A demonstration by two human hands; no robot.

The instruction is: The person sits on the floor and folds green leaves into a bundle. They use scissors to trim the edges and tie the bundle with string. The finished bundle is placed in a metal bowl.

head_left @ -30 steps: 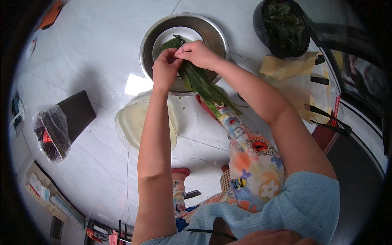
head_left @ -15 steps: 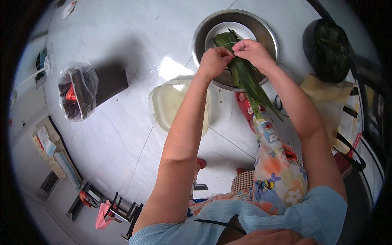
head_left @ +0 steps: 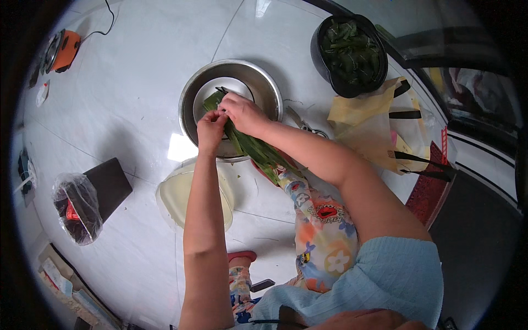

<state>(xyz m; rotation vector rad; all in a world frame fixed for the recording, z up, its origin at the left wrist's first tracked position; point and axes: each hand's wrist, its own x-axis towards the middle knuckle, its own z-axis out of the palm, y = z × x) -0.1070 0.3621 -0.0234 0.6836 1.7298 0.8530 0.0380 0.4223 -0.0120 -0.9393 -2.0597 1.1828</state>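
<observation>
— What are the hands on?

— A bunch of long green leaves (head_left: 250, 144), held over the steel basin (head_left: 190, 93). The left hand (head_left: 211, 130) is closed, pinching the upper end of the leaves with its fingertips; the right hand (head_left: 243, 113) is curled over the same end from the other side, gripping it. The two hands touch each other there.

— And the rest of the leaves?

— They trail from the basin's middle down past its near rim, toward the person's patterned trouser leg (head_left: 319, 220).

— What lies around the basin?

— Just beside its near rim, on the person's left, a pale translucent tub (head_left: 170, 198) on the white tiled floor (head_left: 126, 82). Beyond the basin to the right, a black pot of dark green leaves (head_left: 350, 52), and next to that a yellowish bag with black handles (head_left: 368, 124). Well to the left of the basin, a clear plastic bag (head_left: 77, 206) against a dark board (head_left: 110, 181). Far beyond the basin on the left, an orange device (head_left: 65, 48) with a cord.
</observation>
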